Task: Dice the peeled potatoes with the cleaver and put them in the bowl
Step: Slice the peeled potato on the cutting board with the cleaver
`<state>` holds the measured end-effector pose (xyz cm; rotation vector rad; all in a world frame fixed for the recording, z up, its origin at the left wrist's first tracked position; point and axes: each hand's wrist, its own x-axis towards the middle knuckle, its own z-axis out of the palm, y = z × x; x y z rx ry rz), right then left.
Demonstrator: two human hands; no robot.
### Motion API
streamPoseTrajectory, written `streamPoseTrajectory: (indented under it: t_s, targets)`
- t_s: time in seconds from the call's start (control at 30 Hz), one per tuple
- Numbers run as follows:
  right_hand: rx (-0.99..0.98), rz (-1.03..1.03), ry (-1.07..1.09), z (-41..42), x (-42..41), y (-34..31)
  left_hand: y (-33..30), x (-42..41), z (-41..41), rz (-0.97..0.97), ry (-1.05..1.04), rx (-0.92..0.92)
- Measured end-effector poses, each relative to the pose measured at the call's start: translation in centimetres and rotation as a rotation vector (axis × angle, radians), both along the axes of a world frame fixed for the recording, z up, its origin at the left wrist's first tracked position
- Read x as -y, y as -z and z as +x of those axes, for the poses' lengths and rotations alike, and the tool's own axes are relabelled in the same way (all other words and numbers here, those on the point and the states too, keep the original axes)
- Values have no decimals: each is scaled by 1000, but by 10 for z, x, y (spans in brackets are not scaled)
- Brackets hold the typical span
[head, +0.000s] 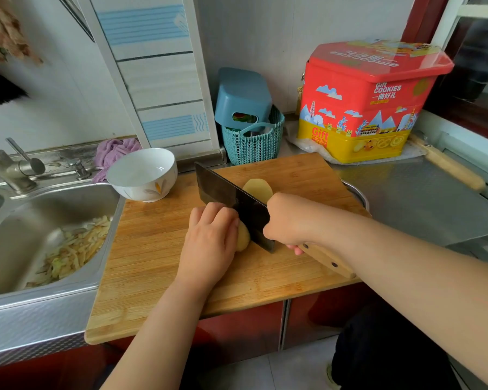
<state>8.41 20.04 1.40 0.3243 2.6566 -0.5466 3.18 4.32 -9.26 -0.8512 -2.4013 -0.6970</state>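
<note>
One white bowl holding nothing visible, sink holding peelings

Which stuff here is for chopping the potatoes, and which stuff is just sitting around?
For the job:
cleaver, gripped by the right hand
potato under the left hand
potato piece behind the blade
cutting board
white bowl

Just lying about:
cookie tin
teal basket
purple cloth
rolling pin
peelings in the sink

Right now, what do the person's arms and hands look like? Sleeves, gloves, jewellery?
Both forearms are bare to the frame edge, no sleeves visible. The left hand and right hand wear no gloves; no rings, watch or bracelets show. Dark clothing shows at the lower right.
</note>
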Motion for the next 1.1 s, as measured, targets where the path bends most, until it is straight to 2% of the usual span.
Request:
streamPoseTrajectory:
  t_s: [0.17, 0.27, 0.37, 0.43, 0.53, 0.57, 0.67, 0.87, 1.1]
  targets:
    - [-44, -65, 7, 2, -12, -4, 0, 2, 6, 43, -8, -24]
    - [-59, -72, -1, 4, -13, -4, -14, -2, 8, 113, -34, -157]
    - [-91, -23, -34, 8, -9, -2, -54, -11, 3, 40, 0, -251]
    - [-107, 35, -60, 9, -6, -2, -79, -22, -4, -174, 48, -131]
    - [-107, 93, -90, 10, -2, -2, -97, -41, -16, -623, 61, 143]
    - [-108, 102, -96, 10, -2, -2, -100, -46, -20, -695, 51, 181]
    - [-129, 111, -110, 13, -2, -4, -105, -55, -25, -787, 51, 280]
    - [-167, 180, -158, 21, 3, -6, -126, -77, -23, -925, 53, 657]
    - [-211, 271, -193, 32, 8, -17, -140, -84, -32, -990, 22, 785]
